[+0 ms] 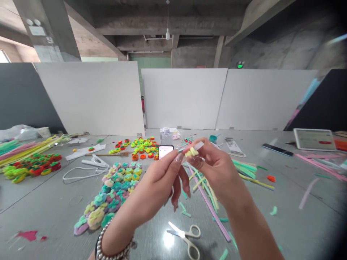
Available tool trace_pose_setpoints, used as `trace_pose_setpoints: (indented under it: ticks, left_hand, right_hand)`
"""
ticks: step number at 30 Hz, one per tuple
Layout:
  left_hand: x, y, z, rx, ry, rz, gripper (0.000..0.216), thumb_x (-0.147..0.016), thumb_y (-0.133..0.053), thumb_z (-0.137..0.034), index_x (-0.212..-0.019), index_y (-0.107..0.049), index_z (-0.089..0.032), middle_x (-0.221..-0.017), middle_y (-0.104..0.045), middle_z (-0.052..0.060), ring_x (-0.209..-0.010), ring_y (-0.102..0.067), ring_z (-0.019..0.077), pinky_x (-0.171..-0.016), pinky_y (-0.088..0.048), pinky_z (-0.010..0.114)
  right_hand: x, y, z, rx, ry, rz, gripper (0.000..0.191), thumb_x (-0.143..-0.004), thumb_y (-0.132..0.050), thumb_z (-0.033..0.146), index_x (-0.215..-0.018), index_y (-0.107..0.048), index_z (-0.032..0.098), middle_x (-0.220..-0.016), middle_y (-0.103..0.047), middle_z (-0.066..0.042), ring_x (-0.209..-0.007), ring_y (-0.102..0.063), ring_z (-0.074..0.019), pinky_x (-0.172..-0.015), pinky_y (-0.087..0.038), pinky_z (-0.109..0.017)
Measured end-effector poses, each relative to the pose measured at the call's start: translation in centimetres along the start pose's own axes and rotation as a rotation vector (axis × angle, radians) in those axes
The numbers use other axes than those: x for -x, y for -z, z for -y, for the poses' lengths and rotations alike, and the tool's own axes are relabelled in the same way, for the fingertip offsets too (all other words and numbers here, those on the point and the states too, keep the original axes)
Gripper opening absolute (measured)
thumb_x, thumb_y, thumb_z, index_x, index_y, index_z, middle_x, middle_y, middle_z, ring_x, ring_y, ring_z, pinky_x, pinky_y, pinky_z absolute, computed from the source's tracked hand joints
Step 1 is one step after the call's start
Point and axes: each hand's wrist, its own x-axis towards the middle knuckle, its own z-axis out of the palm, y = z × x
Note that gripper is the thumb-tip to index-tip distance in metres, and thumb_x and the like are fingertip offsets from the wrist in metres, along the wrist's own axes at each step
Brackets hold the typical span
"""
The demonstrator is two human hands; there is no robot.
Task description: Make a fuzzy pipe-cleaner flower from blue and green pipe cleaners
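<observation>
Above the middle of the table my two hands meet at a small pale-yellow coil of pipe cleaner (192, 152). The fingers of my right hand (217, 168) are closed on this coil. A whitish translucent strip (199, 146) sticks out by those fingers; what it is I cannot make out. My left hand (159, 178) pinches at the coil's left side, thumb against forefinger, with a bit of teal showing at the tip; its other fingers hang down. Below them lie open scissors (184, 234) with cream handles. Loose pipe cleaners (207, 202) in lilac, mint and yellow spread under my right hand.
Pastel flower shapes (114, 195) lie in rows on the left. Orange and yellow-green pieces (143, 146) sit behind and at far left. A phone (166, 148) and a bottle (166, 135) stand ahead. At right are a dark phone (277, 149) and a tablet (311, 139). White panels (184, 97) close the back.
</observation>
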Motion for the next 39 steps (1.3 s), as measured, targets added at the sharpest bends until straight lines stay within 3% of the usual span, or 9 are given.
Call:
trace_pose_setpoints:
  ticks: [4,11,17,21,26,28,31,35,39]
  left_hand:
    - [0.3,0.3,-0.1,-0.435,-0.175,-0.241,0.04,-0.095,-0.05,-0.036,-0.133,-0.041,-0.026,-0.081,-0.064,0.0,-0.053,-0.054,0.0085,-0.05,-0.046,0.02]
    - [-0.4,0.4,0.6,-0.761,-0.48,-0.25,0.042,-0.094,-0.044,-0.012,-0.131,-0.051,-0.029,-0.097,-0.067,0.003,-0.064,-0.054,0.0099,-0.069,-0.048,0.026]
    - [-0.3,-0.1,0.5,-0.338,-0.312,-0.283,0.034,-0.098,-0.04,-0.022,-0.129,-0.054,-0.026,-0.058,-0.048,-0.006,-0.044,-0.042,0.0065,-0.04,-0.036,0.016]
    - [0.5,-0.4,-0.6,0.125,-0.181,-0.085,0.034,-0.098,-0.044,-0.039,-0.126,-0.053,-0.022,-0.05,-0.032,-0.01,-0.033,-0.027,0.0039,-0.029,-0.027,0.012]
    - [0.8,-0.2,-1.2,0.313,-0.02,0.135,0.029,-0.098,-0.041,-0.042,-0.099,-0.058,-0.019,-0.045,-0.033,-0.011,-0.029,-0.021,0.0031,-0.027,-0.024,0.011]
    - [0.8,0.0,-1.1,0.217,-0.043,0.127,0.032,-0.099,-0.038,-0.042,-0.091,-0.058,-0.018,-0.044,-0.036,-0.009,-0.03,-0.027,0.0041,-0.029,-0.026,0.013]
    - [1.2,0.1,-1.0,-0.14,-0.167,-0.041,0.034,-0.1,-0.036,-0.038,-0.085,-0.058,-0.018,-0.052,-0.048,-0.005,-0.04,-0.042,0.0059,-0.039,-0.036,0.016]
    - [2.1,0.1,-1.3,-0.647,-0.346,-0.214,0.025,-0.099,-0.042,-0.027,-0.121,-0.053,-0.027,-0.072,-0.064,-0.002,-0.059,-0.056,0.0109,-0.058,-0.045,0.023]
    - [2.6,0.0,-1.5,-0.77,-0.443,-0.199,0.042,-0.096,-0.044,-0.019,-0.136,-0.039,-0.03,-0.091,-0.068,0.002,-0.07,-0.061,0.0141,-0.066,-0.048,0.027]
  right_hand:
    - [-0.1,-0.1,-0.9,0.0,-0.009,-0.094,0.009,-0.081,-0.071,0.031,-0.076,-0.065,0.026,-0.092,-0.05,0.001,-0.083,-0.049,-0.0144,-0.072,-0.042,-0.028]
    - [0.1,-0.3,-1.1,-0.022,-0.058,-0.165,0.016,-0.081,-0.071,0.033,-0.073,-0.061,0.024,-0.081,-0.054,0.001,-0.077,-0.05,-0.0143,-0.068,-0.041,-0.028]
    - [-0.1,-0.5,-0.7,-0.053,-0.089,-0.058,0.015,-0.084,-0.066,0.04,-0.089,-0.069,0.026,-0.079,-0.054,0.001,-0.056,-0.038,-0.0092,-0.048,-0.033,-0.024]
    - [0.2,-0.9,-0.4,-0.212,-0.145,-0.015,0.03,-0.077,-0.072,0.045,-0.101,-0.065,0.028,-0.063,-0.045,0.005,-0.051,-0.038,-0.0088,-0.04,-0.03,-0.021]
    - [1.0,-1.1,0.7,-0.086,-0.002,0.01,0.022,-0.082,-0.067,0.043,-0.101,-0.068,0.032,-0.09,-0.061,-0.002,-0.062,-0.05,-0.0115,-0.048,-0.042,-0.024]
    - [1.2,-1.1,0.9,-0.059,0.047,-0.022,0.012,-0.083,-0.068,0.039,-0.091,-0.069,0.031,-0.095,-0.061,-0.002,-0.075,-0.055,-0.0143,-0.056,-0.047,-0.025]
    - [1.2,-1.0,0.8,-0.112,0.06,-0.041,0.005,-0.083,-0.07,0.034,-0.086,-0.068,0.03,-0.093,-0.059,0.0,-0.085,-0.057,-0.0149,-0.064,-0.049,-0.025]
    - [1.3,-0.8,0.7,-0.199,0.016,-0.052,0.011,-0.08,-0.072,0.034,-0.078,-0.064,0.027,-0.092,-0.055,0.001,-0.077,-0.056,-0.0129,-0.065,-0.049,-0.025]
    - [1.4,-0.8,1.0,-0.218,0.003,-0.07,0.023,-0.077,-0.074,0.034,-0.067,-0.057,0.022,-0.093,-0.054,0.0,-0.073,-0.054,-0.0125,-0.063,-0.049,-0.026]
